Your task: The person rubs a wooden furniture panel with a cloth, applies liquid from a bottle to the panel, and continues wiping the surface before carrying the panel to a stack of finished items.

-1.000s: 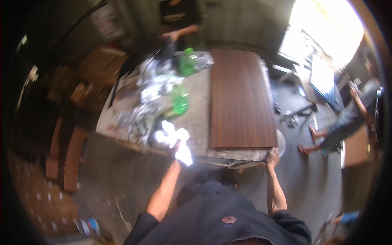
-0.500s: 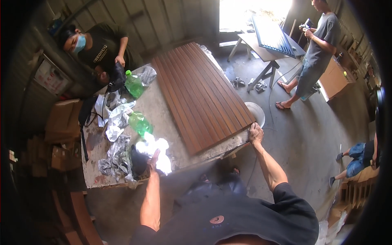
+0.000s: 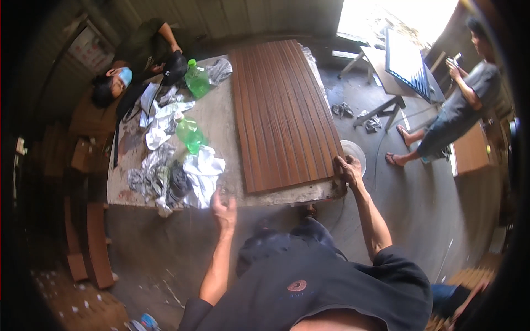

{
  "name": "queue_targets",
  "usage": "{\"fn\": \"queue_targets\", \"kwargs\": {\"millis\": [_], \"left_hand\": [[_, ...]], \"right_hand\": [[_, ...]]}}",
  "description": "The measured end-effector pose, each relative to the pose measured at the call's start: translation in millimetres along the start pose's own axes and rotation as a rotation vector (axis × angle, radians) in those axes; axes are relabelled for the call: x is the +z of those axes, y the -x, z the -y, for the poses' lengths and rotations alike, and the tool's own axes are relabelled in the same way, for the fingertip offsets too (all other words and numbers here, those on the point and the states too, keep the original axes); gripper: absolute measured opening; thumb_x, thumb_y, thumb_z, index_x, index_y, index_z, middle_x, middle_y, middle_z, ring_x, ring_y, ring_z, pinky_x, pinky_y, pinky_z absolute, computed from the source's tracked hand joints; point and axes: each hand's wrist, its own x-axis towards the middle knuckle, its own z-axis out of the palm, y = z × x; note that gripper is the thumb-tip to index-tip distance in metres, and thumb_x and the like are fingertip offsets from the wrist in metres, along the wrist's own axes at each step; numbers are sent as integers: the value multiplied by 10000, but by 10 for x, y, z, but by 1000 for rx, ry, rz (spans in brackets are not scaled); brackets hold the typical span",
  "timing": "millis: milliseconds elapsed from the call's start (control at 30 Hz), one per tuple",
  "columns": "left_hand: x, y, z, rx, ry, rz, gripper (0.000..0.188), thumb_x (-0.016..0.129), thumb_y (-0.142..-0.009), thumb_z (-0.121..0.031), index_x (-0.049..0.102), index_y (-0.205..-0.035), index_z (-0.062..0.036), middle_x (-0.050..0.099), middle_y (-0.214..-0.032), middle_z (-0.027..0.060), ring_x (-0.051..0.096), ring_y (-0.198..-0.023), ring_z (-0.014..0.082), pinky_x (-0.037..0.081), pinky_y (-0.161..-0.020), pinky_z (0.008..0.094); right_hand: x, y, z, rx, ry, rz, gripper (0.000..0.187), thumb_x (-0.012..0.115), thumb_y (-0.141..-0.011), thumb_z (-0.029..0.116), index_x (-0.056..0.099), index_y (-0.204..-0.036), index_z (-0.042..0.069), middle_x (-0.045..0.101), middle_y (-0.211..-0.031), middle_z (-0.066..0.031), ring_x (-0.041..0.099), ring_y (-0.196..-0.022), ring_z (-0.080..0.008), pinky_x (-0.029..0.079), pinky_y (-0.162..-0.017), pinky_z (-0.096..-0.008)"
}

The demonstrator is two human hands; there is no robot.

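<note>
A brown slatted wooden panel (image 3: 287, 116) lies flat on the worn worktable (image 3: 223, 118). At its near right corner my right hand (image 3: 350, 169) has its fingers closed over the edge. My left hand (image 3: 224, 211) hovers at the table's near edge with its fingers apart, slightly blurred and holding nothing. Just beside it sits a crumpled white cloth (image 3: 203, 175). Grey crumpled rags (image 3: 149, 179) and a dark bundle (image 3: 178, 182) lie left of the cloth. Behind it lies a green plastic bottle (image 3: 190, 134), tilted over.
A second green bottle (image 3: 197, 80) stands farther back, near a masked person (image 3: 146, 58) with a dark bag. Under the panel's right corner is a white bucket (image 3: 354, 154). At the right, another person (image 3: 469, 94) stands by a trestle table (image 3: 381, 69) holding a dark ribbed panel.
My left hand has let go of the white cloth and drawn back from it toward the table edge. My right hand stays at the panel's corner, its fingers now over the top.
</note>
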Motion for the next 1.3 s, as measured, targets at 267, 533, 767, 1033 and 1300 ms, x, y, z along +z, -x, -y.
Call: {"fn": "queue_targets", "kwargs": {"millis": [267,533,767,1033,1300], "left_hand": [[868,565,-347,-61,-170,-142,549,684,-836,-162,562,-1349,-11,599,-1326,262,554,-1251,416,426,-1087,468],[1361,307,-388,35,-367,-318,586,697,-812,-157,548,-1351,18,554,-1370,267,471,-1323,422,350,-1151,511],[1434,208,-502,-163,-390,-194,626,724,-818,-212,522,-1378,-16,555,-1325,264,476,-1305,413,279,-1178,549],[1240,574,-664,-118,-376,-137,634,692,-817,-213,510,-1403,-52,558,-1245,253,522,-1200,415,444,-1041,489],[1036,1031,-1206,-23,-474,317,666,613,-850,-192,461,-1474,-15,379,-1537,298,285,-1472,465,293,-1191,561]], "right_hand": [[-118,-114,-48,-142,57,95,449,731,-859,402,748,-999,-25,755,-863,-159,714,-801,-224,540,-769,-362],[-219,-279,-199,-170,-13,208,357,682,-908,288,738,-960,-61,721,-760,-96,666,-662,-149,527,-640,-311],[-206,-509,-551,-244,28,181,321,699,-929,275,697,-945,-46,698,-785,-95,638,-701,-171,511,-663,-335],[-803,-202,-386,11,-329,460,269,729,-926,287,652,-850,40,607,-693,14,530,-570,-86,413,-519,-273],[-1306,338,572,-164,-251,581,235,672,-885,200,677,-831,-29,612,-647,-28,491,-525,-106,388,-491,-306]]}}
